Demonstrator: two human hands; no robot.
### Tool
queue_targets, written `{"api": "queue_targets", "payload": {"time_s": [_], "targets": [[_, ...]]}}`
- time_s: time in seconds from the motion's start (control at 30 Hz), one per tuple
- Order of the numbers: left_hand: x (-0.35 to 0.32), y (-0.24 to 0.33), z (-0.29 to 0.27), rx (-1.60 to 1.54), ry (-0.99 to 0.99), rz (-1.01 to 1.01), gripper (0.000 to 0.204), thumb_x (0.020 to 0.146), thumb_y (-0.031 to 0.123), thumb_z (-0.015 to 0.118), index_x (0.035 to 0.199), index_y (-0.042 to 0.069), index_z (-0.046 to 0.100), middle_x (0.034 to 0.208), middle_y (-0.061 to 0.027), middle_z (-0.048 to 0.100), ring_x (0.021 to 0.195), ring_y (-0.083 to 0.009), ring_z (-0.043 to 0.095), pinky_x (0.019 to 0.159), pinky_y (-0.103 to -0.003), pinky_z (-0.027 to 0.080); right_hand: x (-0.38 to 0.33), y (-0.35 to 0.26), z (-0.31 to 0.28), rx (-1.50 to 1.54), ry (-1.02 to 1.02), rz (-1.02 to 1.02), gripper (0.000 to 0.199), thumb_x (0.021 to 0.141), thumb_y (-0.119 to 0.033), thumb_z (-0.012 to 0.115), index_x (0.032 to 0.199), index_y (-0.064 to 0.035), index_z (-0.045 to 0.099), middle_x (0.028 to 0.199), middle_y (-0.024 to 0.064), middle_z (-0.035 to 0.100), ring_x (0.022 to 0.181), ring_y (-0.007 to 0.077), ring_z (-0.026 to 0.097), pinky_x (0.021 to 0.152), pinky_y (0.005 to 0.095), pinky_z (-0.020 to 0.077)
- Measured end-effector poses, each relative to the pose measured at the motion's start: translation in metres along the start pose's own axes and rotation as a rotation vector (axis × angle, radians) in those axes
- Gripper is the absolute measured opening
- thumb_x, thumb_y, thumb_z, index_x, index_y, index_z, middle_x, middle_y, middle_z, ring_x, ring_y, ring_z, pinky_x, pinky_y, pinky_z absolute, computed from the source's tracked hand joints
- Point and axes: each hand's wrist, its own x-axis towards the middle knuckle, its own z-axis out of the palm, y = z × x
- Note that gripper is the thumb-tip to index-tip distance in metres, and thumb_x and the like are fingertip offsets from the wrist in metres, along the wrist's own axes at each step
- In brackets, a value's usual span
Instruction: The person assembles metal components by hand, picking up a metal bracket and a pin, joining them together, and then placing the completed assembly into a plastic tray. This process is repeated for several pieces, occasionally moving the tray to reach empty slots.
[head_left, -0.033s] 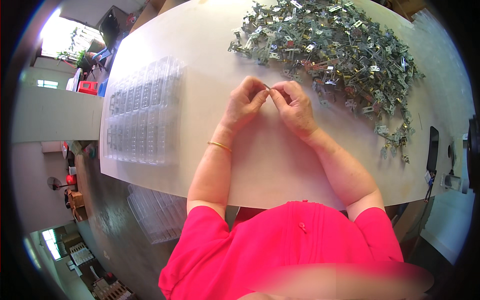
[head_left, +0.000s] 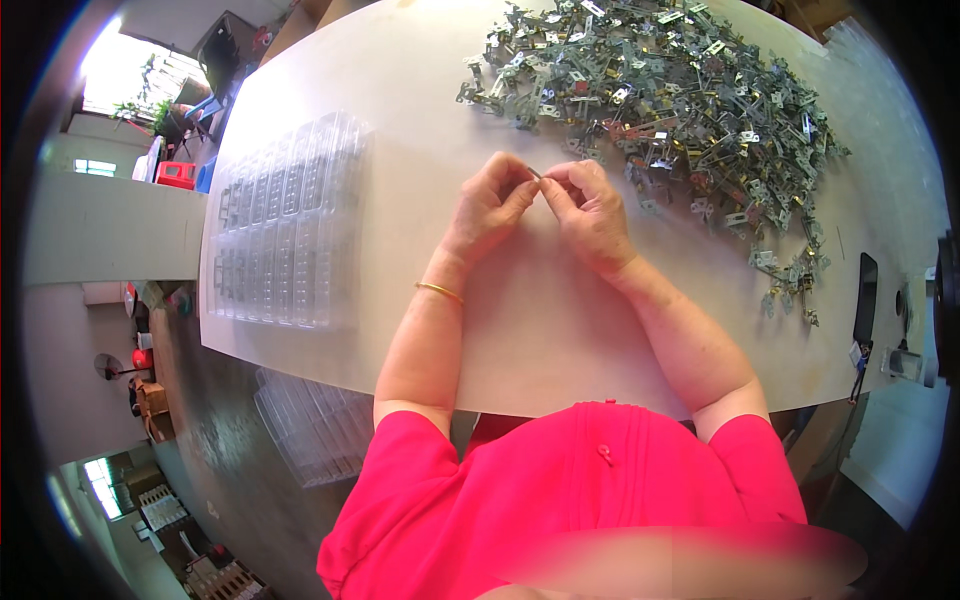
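Note:
My left hand [head_left: 492, 203] and my right hand [head_left: 588, 212] meet over the middle of the table, fingertips nearly touching. Between their pinched thumbs and fingers is a small, thin metal piece [head_left: 537, 175]. Most of it is hidden by the fingers, so its exact kind does not show. Just beyond my right hand lies a large heap of small metal brackets [head_left: 690, 100], mostly silver-grey with some brass-coloured and reddish bits. To the left of my left hand, apart from it, a clear plastic compartment tray [head_left: 290, 225] holds small metal parts in some of its slots.
The pale table [head_left: 420, 365] curves round in front of me. A dark phone [head_left: 866, 290] lies at its right edge. More clear plastic trays [head_left: 315, 425] sit below the table's left front edge. A red stool [head_left: 177, 175] stands on the floor far left.

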Motion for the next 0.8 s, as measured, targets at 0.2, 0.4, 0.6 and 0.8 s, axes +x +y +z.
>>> {"api": "queue_targets", "payload": {"time_s": [0.2, 0.4, 0.6, 0.8], "targets": [[-0.001, 0.005, 0.004, -0.186, -0.11, -0.019, 0.009, 0.096, 0.006, 0.063, 0.103, 0.004, 0.058, 0.089, -0.0007, 0.062, 0.073, -0.006, 0.054, 0.065, -0.02, 0.045, 0.004, 0.012, -0.001, 0.334, 0.076, 0.176, 0.008, 0.095, -0.014, 0.067, 0.097, -0.0065, 0.066, 0.085, -0.0032, 0.057, 0.068, 0.0037, 0.049, 0.063, 0.0202, 0.0439], [0.004, 0.008, -0.017, -0.501, 0.113, -0.191, 0.006, 0.098, 0.011, 0.061, 0.099, 0.007, 0.057, 0.079, -0.0063, 0.063, 0.057, -0.0051, 0.044, 0.05, -0.019, 0.034, 0.002, -0.009, -0.004, 0.323, -0.04, 0.259, 0.01, 0.097, -0.015, 0.065, 0.094, -0.0057, 0.064, 0.071, -0.0052, 0.055, 0.066, 0.0032, 0.048, 0.058, 0.0219, 0.0411], [0.007, 0.003, -0.02, -0.572, 0.114, -0.179, 0.006, 0.098, 0.011, 0.061, 0.099, 0.008, 0.056, 0.079, -0.0065, 0.063, 0.055, -0.0056, 0.044, 0.05, -0.019, 0.034, 0.002, -0.002, -0.003, 0.22, -0.068, 0.222, 0.009, 0.096, -0.014, 0.065, 0.096, -0.0047, 0.065, 0.071, -0.0042, 0.057, 0.064, 0.0038, 0.048, 0.057, 0.0231, 0.0415], [0.006, 0.002, -0.019, -0.546, 0.097, -0.176, 0.005, 0.098, 0.011, 0.06, 0.1, 0.009, 0.056, 0.079, -0.0062, 0.063, 0.055, -0.0053, 0.043, 0.051, -0.019, 0.034, 0.003, -0.006, -0.004, 0.185, -0.097, 0.222, 0.01, 0.095, -0.013, 0.066, 0.096, -0.0039, 0.065, 0.072, -0.0021, 0.06, 0.064, 0.0041, 0.05, 0.058, 0.0237, 0.0432]]}}
